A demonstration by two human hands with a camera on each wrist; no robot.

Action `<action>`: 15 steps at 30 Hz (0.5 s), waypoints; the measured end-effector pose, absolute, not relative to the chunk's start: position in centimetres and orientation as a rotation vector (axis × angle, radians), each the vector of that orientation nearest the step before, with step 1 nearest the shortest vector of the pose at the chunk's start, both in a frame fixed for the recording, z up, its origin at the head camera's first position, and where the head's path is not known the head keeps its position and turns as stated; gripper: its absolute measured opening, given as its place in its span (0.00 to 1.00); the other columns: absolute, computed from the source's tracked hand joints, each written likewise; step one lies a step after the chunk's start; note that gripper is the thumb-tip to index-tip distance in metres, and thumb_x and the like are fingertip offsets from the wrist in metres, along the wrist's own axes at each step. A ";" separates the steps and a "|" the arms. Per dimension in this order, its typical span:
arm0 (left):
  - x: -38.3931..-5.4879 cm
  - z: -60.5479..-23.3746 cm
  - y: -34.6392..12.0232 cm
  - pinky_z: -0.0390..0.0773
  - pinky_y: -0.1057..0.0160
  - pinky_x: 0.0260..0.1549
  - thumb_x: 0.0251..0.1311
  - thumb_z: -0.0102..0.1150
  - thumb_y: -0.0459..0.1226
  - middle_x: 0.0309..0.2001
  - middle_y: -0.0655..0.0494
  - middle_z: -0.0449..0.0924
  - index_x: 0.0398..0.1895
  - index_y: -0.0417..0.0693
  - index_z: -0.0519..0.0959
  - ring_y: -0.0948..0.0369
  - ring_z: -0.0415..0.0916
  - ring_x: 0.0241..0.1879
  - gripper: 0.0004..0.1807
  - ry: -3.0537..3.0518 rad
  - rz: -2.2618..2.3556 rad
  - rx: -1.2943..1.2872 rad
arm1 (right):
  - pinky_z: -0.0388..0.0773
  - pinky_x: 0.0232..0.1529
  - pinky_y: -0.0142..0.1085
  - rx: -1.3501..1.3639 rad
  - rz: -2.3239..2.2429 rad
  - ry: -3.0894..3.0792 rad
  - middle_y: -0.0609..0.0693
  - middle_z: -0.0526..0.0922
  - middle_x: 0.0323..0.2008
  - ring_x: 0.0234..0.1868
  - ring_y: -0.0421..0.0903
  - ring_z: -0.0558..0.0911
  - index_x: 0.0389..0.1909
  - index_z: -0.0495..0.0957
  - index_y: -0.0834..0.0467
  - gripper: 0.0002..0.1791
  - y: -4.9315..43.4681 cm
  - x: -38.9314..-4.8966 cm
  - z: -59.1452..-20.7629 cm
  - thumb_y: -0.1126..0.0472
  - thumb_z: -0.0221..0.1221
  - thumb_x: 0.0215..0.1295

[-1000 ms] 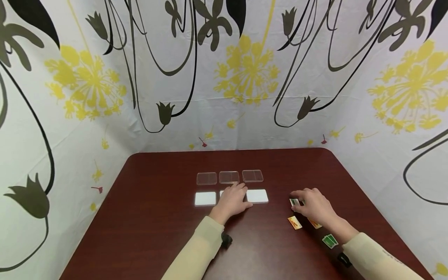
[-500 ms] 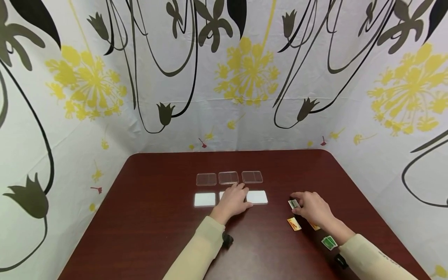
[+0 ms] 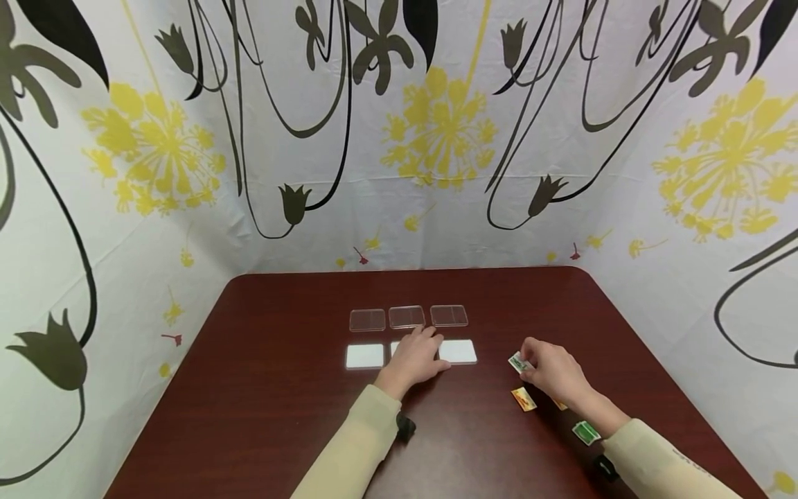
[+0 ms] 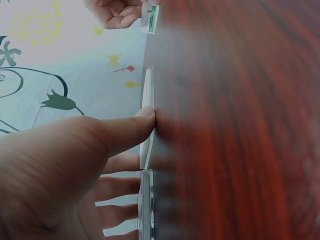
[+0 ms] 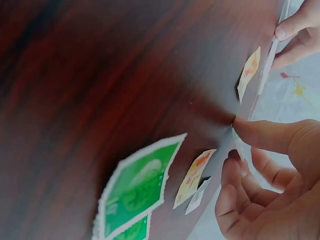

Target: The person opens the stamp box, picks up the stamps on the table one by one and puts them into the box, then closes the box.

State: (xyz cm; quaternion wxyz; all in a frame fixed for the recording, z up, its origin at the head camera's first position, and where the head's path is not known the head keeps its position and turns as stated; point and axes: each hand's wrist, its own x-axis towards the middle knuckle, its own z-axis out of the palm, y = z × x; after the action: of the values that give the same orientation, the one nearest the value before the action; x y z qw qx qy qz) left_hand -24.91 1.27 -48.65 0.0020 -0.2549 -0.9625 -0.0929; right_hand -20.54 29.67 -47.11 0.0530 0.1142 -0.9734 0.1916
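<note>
My right hand pinches a green-and-white postage stamp between thumb and fingers, tilted at the table. In the left wrist view, that stamp shows at the top. My left hand rests over the middle of three flat white cases, mostly covering it. Its thumb touches the near edge of the right white case. The left white case lies beside the fingers. Below the right hand is an orange-yellow stamp. Another orange stamp and a pale stamp lie near its fingers.
Three clear plastic lids, among them the right one, lie in a row behind the white cases. Overlapping green stamps lie beside the right sleeve. A patterned cloth hangs behind the dark red table.
The right hand has shifted the green-and-white stamp slightly left and tilted it, its fingers drawn closer together. The left hand stays where it was.
</note>
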 end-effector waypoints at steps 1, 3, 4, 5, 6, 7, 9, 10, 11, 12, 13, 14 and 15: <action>-24.9 -48.7 1.3 0.63 0.51 0.55 0.55 0.52 0.59 0.64 0.49 0.60 0.61 0.52 0.69 0.48 0.54 0.64 0.34 -3.019 -0.285 -0.800 | 0.64 0.16 0.36 0.357 0.583 -2.953 0.44 0.77 0.23 0.20 0.39 0.71 0.29 0.74 0.50 0.14 29.7 -20.5 -47.2 0.62 0.69 0.44; -25.0 -48.7 1.3 0.64 0.52 0.55 0.55 0.53 0.59 0.64 0.50 0.60 0.62 0.52 0.69 0.48 0.54 0.64 0.34 -3.022 -0.279 -0.800 | 0.64 0.16 0.36 0.368 0.591 -2.941 0.44 0.77 0.25 0.21 0.39 0.72 0.29 0.77 0.49 0.13 29.6 -20.5 -47.2 0.63 0.69 0.43; -25.0 -48.7 1.3 0.64 0.52 0.55 0.55 0.53 0.59 0.64 0.50 0.60 0.62 0.52 0.69 0.49 0.54 0.64 0.34 -3.024 -0.277 -0.800 | 0.65 0.16 0.35 0.375 0.597 -2.935 0.44 0.78 0.26 0.21 0.39 0.72 0.29 0.78 0.49 0.12 29.6 -20.5 -47.2 0.63 0.69 0.43; -25.0 -48.7 1.4 0.64 0.52 0.55 0.55 0.53 0.59 0.65 0.50 0.60 0.62 0.52 0.68 0.49 0.54 0.64 0.34 -3.027 -0.274 -0.799 | 0.65 0.17 0.35 0.387 0.602 -2.929 0.45 0.78 0.27 0.22 0.39 0.73 0.30 0.79 0.48 0.12 29.6 -20.4 -47.2 0.63 0.69 0.43; -25.0 -48.7 1.4 0.64 0.52 0.55 0.55 0.53 0.59 0.65 0.50 0.60 0.62 0.52 0.68 0.49 0.54 0.64 0.35 -3.030 -0.273 -0.799 | 0.66 0.17 0.35 0.394 0.610 -2.925 0.46 0.79 0.28 0.23 0.39 0.73 0.32 0.80 0.48 0.13 29.7 -20.4 -47.2 0.63 0.69 0.43; -25.1 -48.7 1.4 0.64 0.52 0.55 0.54 0.53 0.59 0.65 0.50 0.60 0.62 0.52 0.68 0.49 0.54 0.64 0.35 -3.030 -0.273 -0.799 | 0.66 0.17 0.35 0.399 0.620 -2.922 0.46 0.79 0.29 0.23 0.39 0.74 0.33 0.81 0.49 0.14 29.7 -20.4 -47.2 0.63 0.69 0.43; -25.1 -48.7 1.4 0.64 0.52 0.55 0.54 0.53 0.59 0.65 0.50 0.60 0.62 0.52 0.68 0.49 0.54 0.64 0.35 -3.033 -0.274 -0.799 | 0.67 0.17 0.34 0.413 0.640 -2.918 0.47 0.80 0.31 0.24 0.38 0.74 0.35 0.83 0.50 0.15 29.8 -20.4 -47.2 0.64 0.69 0.43; -25.1 -48.7 1.3 0.64 0.52 0.55 0.54 0.53 0.59 0.65 0.50 0.60 0.62 0.52 0.68 0.49 0.54 0.64 0.35 -3.032 -0.272 -0.800 | 0.67 0.18 0.34 0.425 0.648 -2.916 0.47 0.79 0.30 0.23 0.38 0.74 0.36 0.83 0.51 0.15 29.8 -20.4 -47.1 0.64 0.69 0.44; -25.1 -48.7 1.3 0.64 0.52 0.55 0.54 0.53 0.59 0.65 0.50 0.60 0.62 0.52 0.68 0.49 0.54 0.64 0.35 -3.033 -0.272 -0.802 | 0.67 0.18 0.34 0.438 0.653 -2.914 0.47 0.79 0.30 0.23 0.38 0.73 0.37 0.83 0.51 0.15 29.9 -20.4 -47.2 0.64 0.69 0.45; -25.1 -48.7 1.3 0.64 0.52 0.55 0.54 0.53 0.59 0.65 0.50 0.60 0.62 0.53 0.68 0.49 0.54 0.64 0.35 -3.033 -0.272 -0.803 | 0.67 0.19 0.34 0.445 0.662 -2.912 0.46 0.79 0.29 0.23 0.38 0.73 0.37 0.83 0.52 0.14 30.0 -20.5 -47.2 0.64 0.68 0.46; -25.1 -48.7 1.3 0.64 0.52 0.55 0.54 0.53 0.59 0.65 0.50 0.60 0.62 0.53 0.68 0.49 0.54 0.64 0.35 -3.033 -0.273 -0.804 | 0.68 0.20 0.34 0.452 0.667 -2.907 0.45 0.79 0.28 0.22 0.37 0.72 0.38 0.83 0.52 0.14 30.1 -20.6 -47.2 0.64 0.68 0.46; -25.1 -48.7 1.3 0.64 0.52 0.55 0.54 0.53 0.59 0.65 0.50 0.60 0.62 0.53 0.68 0.49 0.54 0.64 0.35 -3.034 -0.274 -0.805 | 0.69 0.21 0.34 0.456 0.679 -2.906 0.44 0.79 0.28 0.22 0.37 0.72 0.38 0.83 0.52 0.14 30.2 -20.7 -47.2 0.64 0.67 0.47; -25.1 -48.7 1.3 0.64 0.52 0.55 0.54 0.53 0.59 0.65 0.50 0.60 0.62 0.53 0.68 0.49 0.54 0.64 0.35 -3.034 -0.276 -0.805 | 0.69 0.22 0.34 0.460 0.695 -2.906 0.44 0.79 0.27 0.22 0.37 0.73 0.38 0.83 0.53 0.13 30.3 -20.7 -47.3 0.64 0.66 0.49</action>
State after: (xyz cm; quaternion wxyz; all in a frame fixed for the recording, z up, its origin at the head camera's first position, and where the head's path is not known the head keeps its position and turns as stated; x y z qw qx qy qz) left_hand -25.06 1.28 -48.65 -0.0048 -0.2554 -0.9628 -0.0875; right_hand -20.75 30.32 -47.26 0.0591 0.1520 -0.9595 0.2296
